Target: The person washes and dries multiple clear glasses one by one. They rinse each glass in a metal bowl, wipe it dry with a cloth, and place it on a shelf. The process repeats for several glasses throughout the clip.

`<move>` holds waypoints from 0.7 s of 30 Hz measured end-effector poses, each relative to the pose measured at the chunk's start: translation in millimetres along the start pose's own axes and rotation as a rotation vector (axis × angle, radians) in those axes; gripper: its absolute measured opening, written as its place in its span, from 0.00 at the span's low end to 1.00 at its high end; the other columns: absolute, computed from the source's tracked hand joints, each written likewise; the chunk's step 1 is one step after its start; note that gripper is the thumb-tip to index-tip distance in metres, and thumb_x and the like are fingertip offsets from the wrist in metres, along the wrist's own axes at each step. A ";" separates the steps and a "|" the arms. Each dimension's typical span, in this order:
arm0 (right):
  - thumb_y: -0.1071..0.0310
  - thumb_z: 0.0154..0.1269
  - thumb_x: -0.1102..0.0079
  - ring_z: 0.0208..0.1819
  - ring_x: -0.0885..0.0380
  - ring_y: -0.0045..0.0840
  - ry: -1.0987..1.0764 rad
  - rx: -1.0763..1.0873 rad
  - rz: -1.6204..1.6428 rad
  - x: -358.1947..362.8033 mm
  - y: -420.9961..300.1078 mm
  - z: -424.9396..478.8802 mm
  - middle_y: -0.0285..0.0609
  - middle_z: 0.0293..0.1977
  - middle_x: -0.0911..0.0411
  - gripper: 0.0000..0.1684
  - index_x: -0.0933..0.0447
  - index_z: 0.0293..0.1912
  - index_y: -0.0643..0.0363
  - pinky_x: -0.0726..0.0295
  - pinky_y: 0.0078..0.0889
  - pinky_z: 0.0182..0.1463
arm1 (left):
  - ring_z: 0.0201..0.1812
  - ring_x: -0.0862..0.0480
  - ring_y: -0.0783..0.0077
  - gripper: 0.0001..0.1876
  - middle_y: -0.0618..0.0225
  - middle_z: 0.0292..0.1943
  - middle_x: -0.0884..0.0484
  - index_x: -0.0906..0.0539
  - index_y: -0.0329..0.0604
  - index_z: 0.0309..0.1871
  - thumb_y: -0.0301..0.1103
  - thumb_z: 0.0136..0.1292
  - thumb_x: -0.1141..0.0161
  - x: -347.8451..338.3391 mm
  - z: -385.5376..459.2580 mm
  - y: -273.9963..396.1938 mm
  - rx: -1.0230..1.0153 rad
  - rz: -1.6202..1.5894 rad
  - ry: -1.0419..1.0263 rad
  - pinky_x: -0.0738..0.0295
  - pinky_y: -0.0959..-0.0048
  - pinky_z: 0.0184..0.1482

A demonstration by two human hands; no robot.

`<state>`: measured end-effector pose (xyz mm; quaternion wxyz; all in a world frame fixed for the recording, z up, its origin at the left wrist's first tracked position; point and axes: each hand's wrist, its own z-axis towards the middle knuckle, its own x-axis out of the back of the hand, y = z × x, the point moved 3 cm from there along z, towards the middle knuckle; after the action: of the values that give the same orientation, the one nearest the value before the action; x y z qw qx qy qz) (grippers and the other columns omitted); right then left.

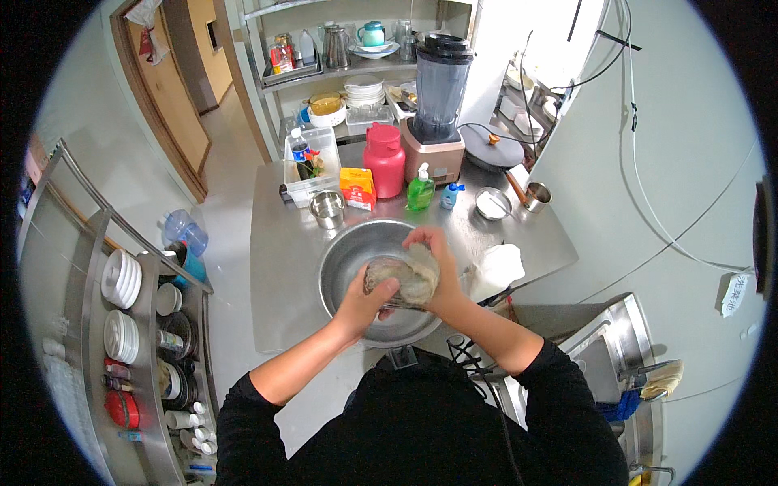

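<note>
Both hands are above a wide steel basin on the metal table. My left hand grips a clear, rounded container, probably a glass or plastic bowl, with the thumb over its near side. A pale, crumpled cloth lies against the container's right side, and my right hand holds it there. The right fingers curl over the cloth's far edge. The palms hide part of the container, and its exact shape is hard to make out. The basin's visible inner wall is bare grey metal.
Behind the basin stand a steel cup, an orange box, a red jug, a green soap bottle and a blender. A small bowl and white packet sit right. A sink adjoins; a dish rack stands left.
</note>
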<state>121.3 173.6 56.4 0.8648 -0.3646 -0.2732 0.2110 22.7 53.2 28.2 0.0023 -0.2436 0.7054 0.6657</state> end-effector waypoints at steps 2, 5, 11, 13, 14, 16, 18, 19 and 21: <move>0.69 0.44 0.29 0.43 0.28 0.20 0.006 -0.078 0.143 -7.0 12.5 -2.5 0.35 0.39 0.28 0.32 0.35 0.49 0.57 0.29 0.23 0.47 | 0.40 0.23 0.74 0.23 0.68 0.41 0.25 0.33 0.41 0.56 0.33 0.60 0.38 1.0 1.9 5.4 -0.334 0.264 0.037 0.26 0.76 0.38; 0.68 0.50 0.32 0.42 0.24 0.21 -0.090 -0.464 0.526 -25.9 45.8 -16.5 0.37 0.41 0.25 0.25 0.30 0.49 0.57 0.24 0.24 0.45 | 0.49 0.23 0.64 0.35 0.63 0.47 0.25 0.35 0.40 0.58 0.31 0.47 0.28 -2.3 -0.6 22.8 -0.486 0.530 0.022 0.28 0.67 0.52; 0.65 0.62 0.40 0.38 0.20 0.24 -0.364 -1.266 1.234 -42.1 43.1 -34.3 0.38 0.40 0.22 0.13 0.24 0.46 0.57 0.17 0.27 0.39 | 0.56 0.26 0.60 0.43 0.59 0.53 0.26 0.36 0.43 0.62 0.33 0.39 0.24 7.0 5.8 50.5 -0.658 0.989 -0.245 0.32 0.67 0.57; 0.68 0.62 0.41 0.37 0.20 0.24 -0.329 -0.985 1.084 -31.0 33.0 -23.5 0.37 0.40 0.21 0.12 0.24 0.46 0.57 0.17 0.26 0.38 | 0.58 0.27 0.64 0.40 0.61 0.55 0.27 0.35 0.43 0.62 0.32 0.45 0.26 9.2 11.7 30.3 -0.562 0.341 -0.117 0.34 0.68 0.59; 0.70 0.62 0.42 0.37 0.20 0.23 -0.312 -0.846 1.010 -27.3 28.8 -19.3 0.37 0.39 0.21 0.11 0.24 0.46 0.57 0.18 0.26 0.37 | 0.59 0.28 0.66 0.38 0.62 0.56 0.27 0.34 0.43 0.63 0.32 0.47 0.28 9.6 14.0 16.1 -0.502 0.020 -0.052 0.35 0.68 0.60; 0.72 0.61 0.43 0.35 0.21 0.24 -0.023 -0.740 0.907 -33.9 26.9 -15.4 0.37 0.39 0.21 0.11 0.24 0.45 0.58 0.20 0.25 0.36 | 0.58 0.28 0.69 0.33 0.65 0.57 0.27 0.33 0.42 0.62 0.31 0.54 0.32 7.1 16.8 -11.0 -0.317 -0.117 0.018 0.35 0.69 0.60; 0.75 0.59 0.42 0.36 0.21 0.24 0.104 -0.537 0.602 -35.3 46.8 -18.3 0.37 0.38 0.21 0.12 0.26 0.45 0.61 0.24 0.25 0.40 | 0.57 0.26 0.70 0.24 0.67 0.55 0.25 0.30 0.42 0.60 0.34 0.62 0.38 -3.1 20.6 -22.1 -0.122 -0.278 0.102 0.35 0.70 0.61; 0.74 0.59 0.42 0.37 0.21 0.24 0.058 -0.479 0.465 -33.6 45.3 -16.9 0.37 0.38 0.21 0.12 0.26 0.44 0.62 0.24 0.25 0.41 | 0.58 0.27 0.69 0.23 0.66 0.56 0.25 0.30 0.41 0.60 0.37 0.64 0.40 -1.0 23.6 -21.2 -0.118 -0.344 0.089 0.36 0.68 0.62; 0.74 0.58 0.41 0.40 0.21 0.23 -0.039 -0.358 0.196 -29.1 38.3 -13.9 0.38 0.38 0.20 0.12 0.26 0.44 0.63 0.25 0.26 0.45 | 0.60 0.27 0.65 0.24 0.63 0.58 0.25 0.30 0.40 0.60 0.43 0.66 0.44 8.1 31.1 -21.9 -0.111 -0.478 0.068 0.36 0.65 0.64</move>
<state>101.5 174.6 10.4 0.7561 -0.5330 -0.2864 0.2494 13.2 79.8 1.5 0.1226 -0.4256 0.5896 0.6755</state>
